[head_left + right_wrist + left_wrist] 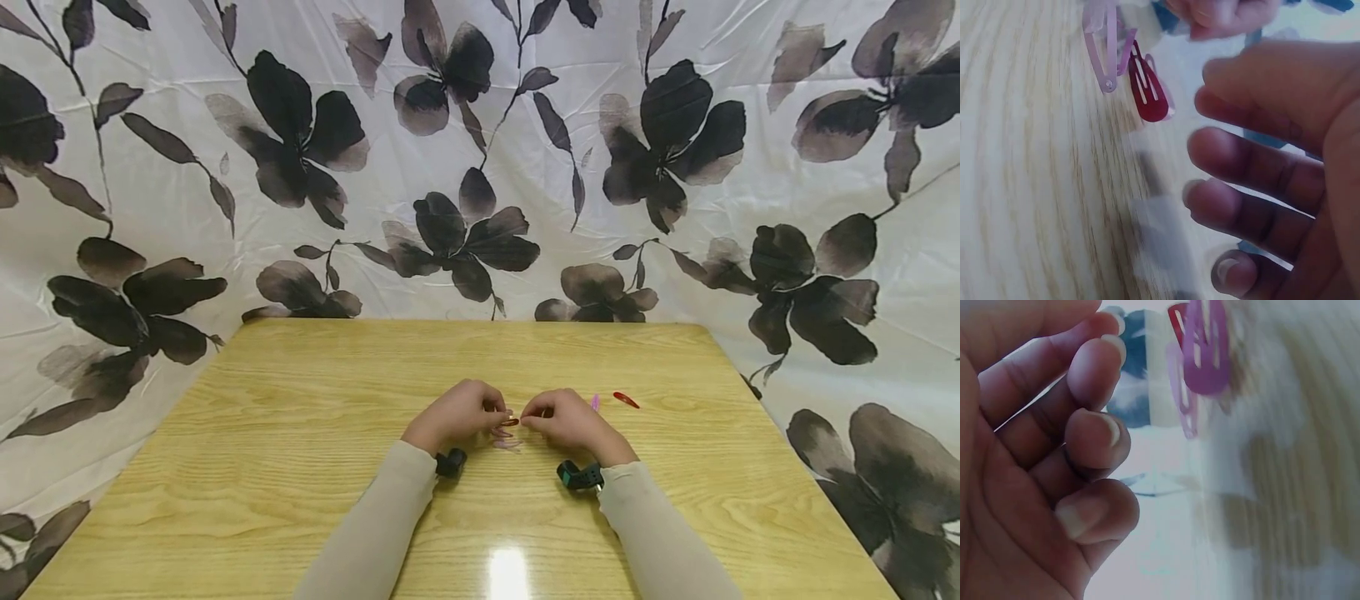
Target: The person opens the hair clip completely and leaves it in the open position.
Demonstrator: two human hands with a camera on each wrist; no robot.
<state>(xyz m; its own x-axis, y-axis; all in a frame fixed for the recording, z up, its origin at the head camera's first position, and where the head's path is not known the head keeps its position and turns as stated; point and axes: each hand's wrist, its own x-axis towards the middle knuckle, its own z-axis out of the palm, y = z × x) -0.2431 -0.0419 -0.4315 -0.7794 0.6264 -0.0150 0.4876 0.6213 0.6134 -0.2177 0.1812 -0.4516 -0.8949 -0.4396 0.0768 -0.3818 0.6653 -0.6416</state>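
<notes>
A small group of snap hair clips lies on the table between my hands. In the right wrist view it shows as a dark red clip (1155,110) beside a pale pink clip (1092,49), partly overlapped by another pink one. My left hand (459,414) is bent over the group from the left, its fingertips right at the red clip (510,422). In the left wrist view its fingers curl loosely, apart from the purple clip (1207,378), with nothing seen between them. From the right my right hand (567,419) faces it, fingers loosely bent, thumb and index tips close together, no clip visible in them.
Beyond the right hand lie a loose red clip (626,400) and a bright purple clip (596,402). The wooden table (300,375) ends at a floral curtain (480,167) behind and at the sides. Each wrist wears a black strapped device (579,476).
</notes>
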